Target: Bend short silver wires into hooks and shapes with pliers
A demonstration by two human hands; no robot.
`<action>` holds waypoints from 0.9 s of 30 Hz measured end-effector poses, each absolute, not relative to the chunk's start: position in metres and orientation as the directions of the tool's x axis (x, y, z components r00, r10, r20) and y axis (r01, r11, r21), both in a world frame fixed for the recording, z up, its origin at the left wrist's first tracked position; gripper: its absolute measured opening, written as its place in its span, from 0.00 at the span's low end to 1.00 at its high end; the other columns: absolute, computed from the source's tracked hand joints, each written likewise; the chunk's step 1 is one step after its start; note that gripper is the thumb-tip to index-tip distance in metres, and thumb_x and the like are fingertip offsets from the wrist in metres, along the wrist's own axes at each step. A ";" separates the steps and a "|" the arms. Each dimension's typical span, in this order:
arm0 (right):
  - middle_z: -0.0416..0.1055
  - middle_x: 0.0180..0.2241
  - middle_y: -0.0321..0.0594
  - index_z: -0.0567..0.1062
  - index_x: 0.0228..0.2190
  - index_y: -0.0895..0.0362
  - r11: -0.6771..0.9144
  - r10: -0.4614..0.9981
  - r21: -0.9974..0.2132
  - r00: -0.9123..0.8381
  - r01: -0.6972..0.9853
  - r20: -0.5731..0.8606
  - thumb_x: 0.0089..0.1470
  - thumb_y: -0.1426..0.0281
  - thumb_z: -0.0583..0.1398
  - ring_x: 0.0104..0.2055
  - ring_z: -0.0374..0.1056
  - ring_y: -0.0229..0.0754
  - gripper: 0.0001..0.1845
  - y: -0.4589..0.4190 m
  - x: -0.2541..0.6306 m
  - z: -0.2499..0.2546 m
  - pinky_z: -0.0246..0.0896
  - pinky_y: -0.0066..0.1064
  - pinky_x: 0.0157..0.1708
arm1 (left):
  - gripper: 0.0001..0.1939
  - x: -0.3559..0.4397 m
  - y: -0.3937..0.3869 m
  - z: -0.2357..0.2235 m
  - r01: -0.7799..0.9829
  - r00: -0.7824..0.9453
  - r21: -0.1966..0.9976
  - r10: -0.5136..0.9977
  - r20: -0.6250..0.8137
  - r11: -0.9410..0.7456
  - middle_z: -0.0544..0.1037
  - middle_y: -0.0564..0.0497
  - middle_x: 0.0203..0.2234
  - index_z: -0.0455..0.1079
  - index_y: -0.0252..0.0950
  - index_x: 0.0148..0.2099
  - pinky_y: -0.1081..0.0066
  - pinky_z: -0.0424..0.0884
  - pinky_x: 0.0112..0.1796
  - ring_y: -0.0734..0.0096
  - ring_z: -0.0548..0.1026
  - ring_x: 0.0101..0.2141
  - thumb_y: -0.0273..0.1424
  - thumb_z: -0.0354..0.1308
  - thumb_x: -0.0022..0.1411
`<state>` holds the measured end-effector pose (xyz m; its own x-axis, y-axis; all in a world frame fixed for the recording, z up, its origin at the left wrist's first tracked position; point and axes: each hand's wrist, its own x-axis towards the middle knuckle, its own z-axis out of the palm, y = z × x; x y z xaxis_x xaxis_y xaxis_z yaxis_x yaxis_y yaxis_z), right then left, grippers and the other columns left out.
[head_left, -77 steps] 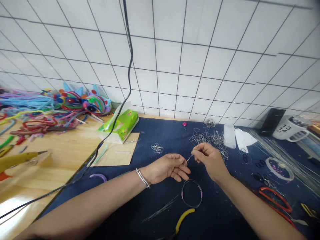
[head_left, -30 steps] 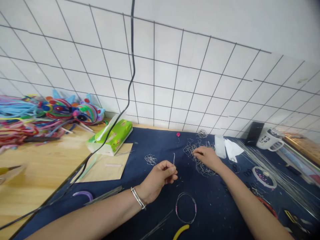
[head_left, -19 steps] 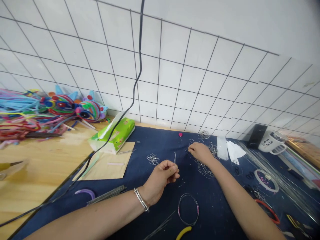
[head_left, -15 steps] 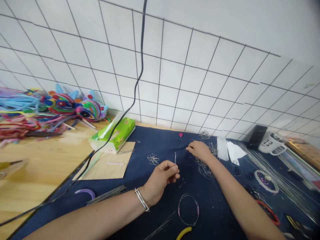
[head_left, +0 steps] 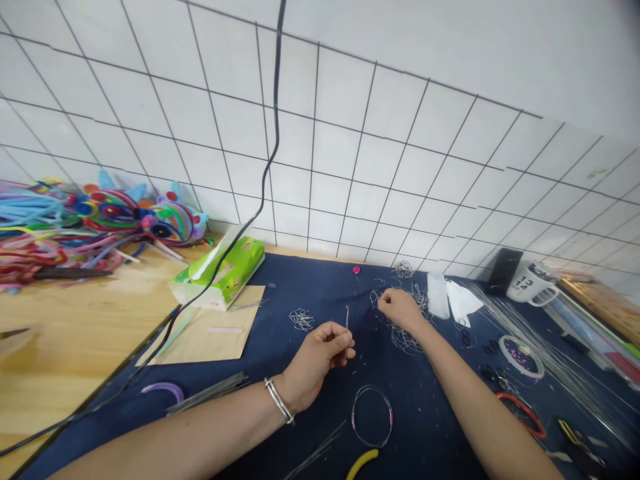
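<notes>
My left hand (head_left: 323,357), a bangle on its wrist, pinches a thin silver wire piece (head_left: 347,316) that stands upright with a small bend at its top. Farther back, my right hand (head_left: 400,309) is closed at the left side of a tangled pile of bent wire pieces (head_left: 406,340). A curved wire (head_left: 374,298) shows at its fingertips and appears pinched there. A smaller heap of bent wires (head_left: 301,319) lies left of both hands. Below the hands, a wire ring (head_left: 373,417) with pink sections rests on the dark blue cloth (head_left: 425,427).
A green tissue pack (head_left: 220,270) and brown paper (head_left: 210,343) lie left. A black cable (head_left: 270,163) hangs across the view. On the right are a mug (head_left: 533,285), long wires (head_left: 545,340), a bead dish (head_left: 521,357) and red-handled pliers (head_left: 525,413). Yellow handle (head_left: 363,461) in front.
The view has shifted slightly. My right hand's fingers have drawn in, and a curved wire now shows at their tips. My left hand still pinches its wire piece.
</notes>
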<state>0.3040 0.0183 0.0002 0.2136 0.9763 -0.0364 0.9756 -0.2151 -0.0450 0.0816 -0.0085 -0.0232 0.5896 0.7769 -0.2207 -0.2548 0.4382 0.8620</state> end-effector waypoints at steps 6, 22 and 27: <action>0.72 0.28 0.37 0.75 0.29 0.54 -0.160 0.986 -0.054 0.157 0.986 -0.055 0.50 0.67 0.52 0.30 0.66 0.38 0.12 0.015 0.313 0.008 0.54 0.25 0.29 | 0.12 0.082 -0.010 -0.024 -0.242 0.582 0.874 0.784 -0.216 0.421 0.72 0.52 0.26 0.63 0.34 0.32 0.76 0.62 0.28 0.77 0.70 0.26 0.37 0.58 0.52; 0.69 0.31 0.43 0.73 0.29 0.59 -0.118 0.993 0.010 0.118 0.993 -0.017 0.49 0.71 0.51 0.34 0.64 0.40 0.10 0.017 0.300 -0.008 0.54 0.28 0.33 | 0.09 0.081 -0.010 -0.025 -0.247 0.605 0.883 0.775 -0.181 0.399 0.70 0.52 0.26 0.63 0.34 0.32 0.76 0.62 0.28 0.78 0.69 0.26 0.35 0.57 0.53; 0.71 0.28 0.36 0.74 0.25 0.56 0.024 0.991 -0.123 -0.040 0.992 -0.130 0.45 0.69 0.55 0.28 0.64 0.35 0.08 0.001 0.316 0.010 0.53 0.23 0.28 | 0.10 0.081 -0.011 -0.027 -0.258 0.605 0.883 0.778 -0.169 0.392 0.70 0.52 0.26 0.63 0.33 0.32 0.76 0.62 0.28 0.78 0.69 0.26 0.34 0.57 0.53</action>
<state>0.3155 0.0006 0.0104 -0.0400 0.9908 -0.1295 0.9922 0.0240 -0.1226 0.0813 -0.0107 -0.0275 0.6050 0.7782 -0.1687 -0.2584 0.3922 0.8828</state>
